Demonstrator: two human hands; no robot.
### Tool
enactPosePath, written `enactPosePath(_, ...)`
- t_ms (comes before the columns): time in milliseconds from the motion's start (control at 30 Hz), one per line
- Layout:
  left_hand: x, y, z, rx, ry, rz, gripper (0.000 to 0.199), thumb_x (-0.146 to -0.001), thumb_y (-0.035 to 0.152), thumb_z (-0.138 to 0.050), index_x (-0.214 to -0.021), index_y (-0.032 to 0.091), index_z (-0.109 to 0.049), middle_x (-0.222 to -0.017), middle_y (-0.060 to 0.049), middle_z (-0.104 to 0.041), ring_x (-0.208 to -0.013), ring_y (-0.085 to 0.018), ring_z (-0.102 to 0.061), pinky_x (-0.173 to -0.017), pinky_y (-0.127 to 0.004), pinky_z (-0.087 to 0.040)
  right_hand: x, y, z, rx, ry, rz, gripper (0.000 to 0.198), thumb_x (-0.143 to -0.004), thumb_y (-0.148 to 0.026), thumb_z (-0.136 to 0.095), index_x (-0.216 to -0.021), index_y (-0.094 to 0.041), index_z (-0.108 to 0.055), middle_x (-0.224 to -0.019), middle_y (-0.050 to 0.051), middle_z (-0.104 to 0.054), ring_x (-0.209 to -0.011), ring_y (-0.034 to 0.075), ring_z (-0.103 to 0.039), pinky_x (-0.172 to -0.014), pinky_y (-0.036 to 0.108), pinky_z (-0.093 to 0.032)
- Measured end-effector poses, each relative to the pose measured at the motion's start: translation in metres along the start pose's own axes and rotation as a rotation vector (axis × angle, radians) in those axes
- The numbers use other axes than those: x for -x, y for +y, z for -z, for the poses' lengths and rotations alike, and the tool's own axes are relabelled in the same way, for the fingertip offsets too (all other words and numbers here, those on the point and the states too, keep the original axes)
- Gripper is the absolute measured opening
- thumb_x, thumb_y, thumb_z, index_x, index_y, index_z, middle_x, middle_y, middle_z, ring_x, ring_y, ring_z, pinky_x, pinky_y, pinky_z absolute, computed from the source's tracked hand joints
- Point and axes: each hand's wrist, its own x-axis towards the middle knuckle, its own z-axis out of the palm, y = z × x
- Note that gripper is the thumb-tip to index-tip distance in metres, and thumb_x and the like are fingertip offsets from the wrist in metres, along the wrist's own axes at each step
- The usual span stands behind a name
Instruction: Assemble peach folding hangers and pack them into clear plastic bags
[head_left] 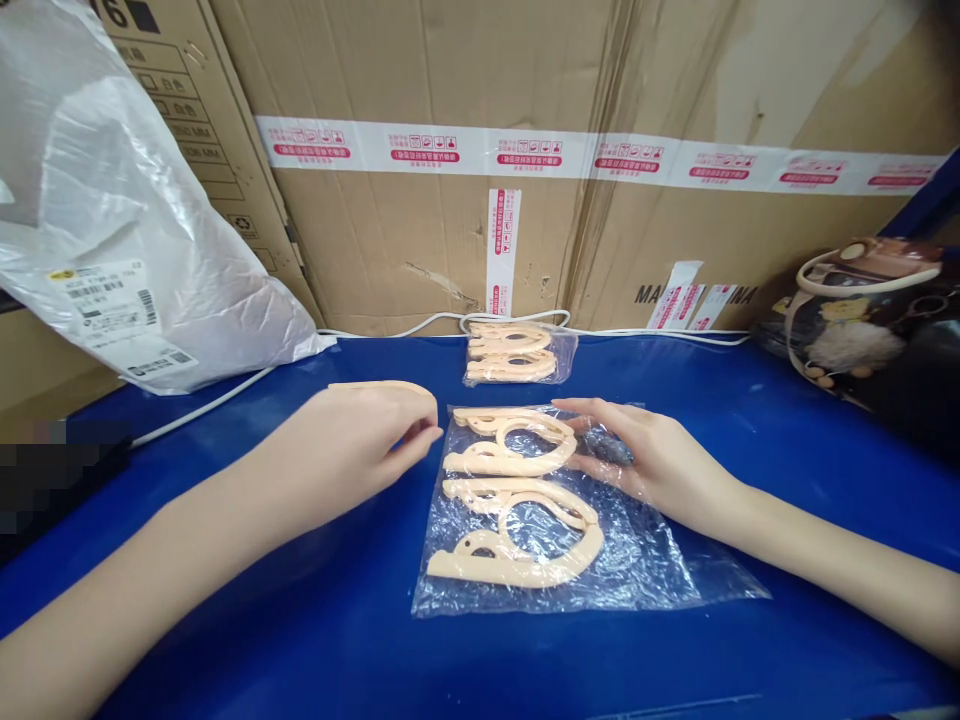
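Observation:
A clear plastic bag (645, 575) lies flat on the blue tabletop, with beige folding hangers (555, 575) inside, their rounded ends to the right. My right hand (637, 440) is at the bag's upper right, thumb and fingers around the plastic beside the upper hanger's rounded end. Just left of the bag, my left hand (382, 430) is closed, its fingers curled towards the thumb. A thin beige edge runs along the top of that hand; what the fingers hold, if anything, is hidden. Farther back sits a smaller clear packet of beige hangers (517, 355).
Large cardboard boxes (420, 240) with printed tape stand behind the blue table (315, 620). A white plastic mailer (172, 220) leans at the left. A white cable (217, 405) crosses the back. At the right is a clear container with a handle (855, 310) beside dark items.

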Motion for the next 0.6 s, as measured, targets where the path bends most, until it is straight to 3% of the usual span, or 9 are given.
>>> enactPosePath(133,-0.003,-0.027,0.001,0.087,0.096,-0.051,0.040,-0.096,0.051,-0.041,-0.116,0.025,-0.063,-0.120,-0.006,-0.063,-0.109,-0.027,-0.060,-0.088,-0.037,-0.047,-0.001,0.001,-0.002,-0.002,0.009,0.024,0.042,-0.097,-0.042,-0.053,-0.134,-0.022,-0.051,-0.122,0.007,-0.071,-0.107,0.026,-0.069,-0.086,0.044,-0.057)
enactPosePath(267,-0.006,-0.057,-0.005,0.186,0.037,0.063,0.073,-0.085,0.069,-0.051,-0.139,0.020,-0.051,-0.150,-0.012,-0.042,-0.132,-0.035,-0.047,-0.107,-0.044,-0.041,-0.002,0.004,-0.001,-0.023,0.011,0.021,0.041,-0.096,-0.044,-0.055,-0.131,-0.023,-0.053,-0.122,0.007,-0.072,-0.107,0.025,-0.069,-0.086,0.043,-0.056)
enactPosePath(467,-0.007,-0.085,-0.013,0.282,-0.217,0.193,0.099,-0.070,0.068,-0.070,-0.151,0.022,-0.036,-0.160,-0.009,-0.031,-0.144,-0.036,-0.033,-0.119,-0.046,-0.025,-0.002,0.005,0.005,-0.017,-0.020,0.101,0.032,-0.097,-0.041,-0.054,-0.126,-0.026,-0.057,-0.121,0.005,-0.072,-0.103,0.023,-0.069,-0.087,0.042,-0.055)
enactPosePath(600,-0.006,-0.094,-0.012,0.308,-0.264,0.239,0.093,-0.072,0.063,-0.072,-0.149,0.023,-0.039,-0.151,-0.009,-0.046,-0.131,-0.034,-0.050,-0.109,-0.040,-0.039,0.000,0.005,0.008,-0.026,-0.018,0.021,0.043,-0.094,-0.044,-0.058,-0.130,-0.024,-0.050,-0.107,0.006,-0.074,-0.090,0.023,-0.071,-0.075,0.039,-0.057)
